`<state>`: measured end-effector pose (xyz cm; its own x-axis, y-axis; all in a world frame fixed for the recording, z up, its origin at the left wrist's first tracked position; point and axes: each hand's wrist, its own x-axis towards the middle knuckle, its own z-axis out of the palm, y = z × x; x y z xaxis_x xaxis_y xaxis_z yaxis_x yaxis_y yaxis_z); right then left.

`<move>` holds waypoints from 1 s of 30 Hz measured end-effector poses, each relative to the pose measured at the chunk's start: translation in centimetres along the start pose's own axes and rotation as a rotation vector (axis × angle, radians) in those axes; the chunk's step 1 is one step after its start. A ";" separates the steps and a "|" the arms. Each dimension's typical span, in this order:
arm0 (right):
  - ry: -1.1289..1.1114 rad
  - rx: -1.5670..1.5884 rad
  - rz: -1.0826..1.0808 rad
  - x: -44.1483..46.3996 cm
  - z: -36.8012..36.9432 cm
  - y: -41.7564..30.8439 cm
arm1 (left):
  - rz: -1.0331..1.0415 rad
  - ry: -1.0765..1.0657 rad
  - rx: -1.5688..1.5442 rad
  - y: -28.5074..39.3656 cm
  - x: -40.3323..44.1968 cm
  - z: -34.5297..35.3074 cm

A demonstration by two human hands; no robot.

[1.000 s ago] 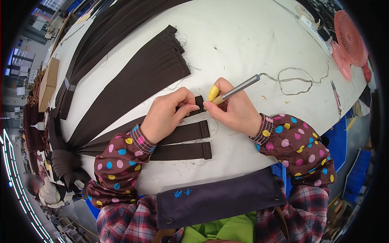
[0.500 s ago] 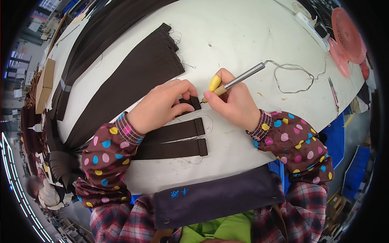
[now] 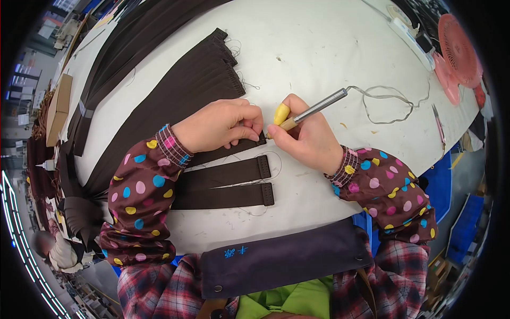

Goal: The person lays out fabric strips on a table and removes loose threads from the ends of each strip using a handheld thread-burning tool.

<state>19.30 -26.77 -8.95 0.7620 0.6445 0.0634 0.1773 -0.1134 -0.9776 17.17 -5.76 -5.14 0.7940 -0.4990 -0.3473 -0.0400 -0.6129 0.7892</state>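
My right hand [image 3: 309, 133] grips a corded pen-shaped tool like a soldering iron [image 3: 321, 105], with a metal barrel and tan grip. A yellow cover [image 3: 281, 112] shows at its index finger. The tool's tip points down-left at the end of a dark brown fabric strap [image 3: 256, 142]. My left hand [image 3: 226, 126] rests over that strap, thumb and index finger pinched at its end; what they pinch is hidden. Below lie two more dark straps [image 3: 228, 173] [image 3: 228, 196] with stitched ends. Loose threads curl beside them.
A fanned stack of dark straps [image 3: 175, 90] lies up-left, near a tied bundle [image 3: 111, 74]. A pink fan [image 3: 459, 50], power strip [image 3: 411, 42] and small pointed snips [image 3: 439, 125] are at right. The tool's cable [image 3: 388, 90] loops across the white table [image 3: 319, 48].
My left fingers have shifted slightly up and right and closed into a tighter pinch at the strap's end. The right hand with the tool has barely moved.
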 end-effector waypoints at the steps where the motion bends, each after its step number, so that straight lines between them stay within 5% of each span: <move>1: -0.002 0.004 0.005 0.0 0.0 0.1 | -0.002 0.014 -0.009 0.0 0.0 0.1; 24: -0.052 -0.051 0.033 0.0 -0.1 0.0 | 0.029 0.135 0.002 -0.1 -0.4 0.8; 30: 0.035 0.036 -0.013 0.2 0.3 0.4 | -0.142 0.192 -0.188 0.0 -0.8 0.8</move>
<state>19.36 -26.46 -9.37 0.7814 0.6186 0.0825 0.1651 -0.0774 -0.9832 16.08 -5.88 -5.24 0.8843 -0.2806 -0.3733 0.1788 -0.5351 0.8256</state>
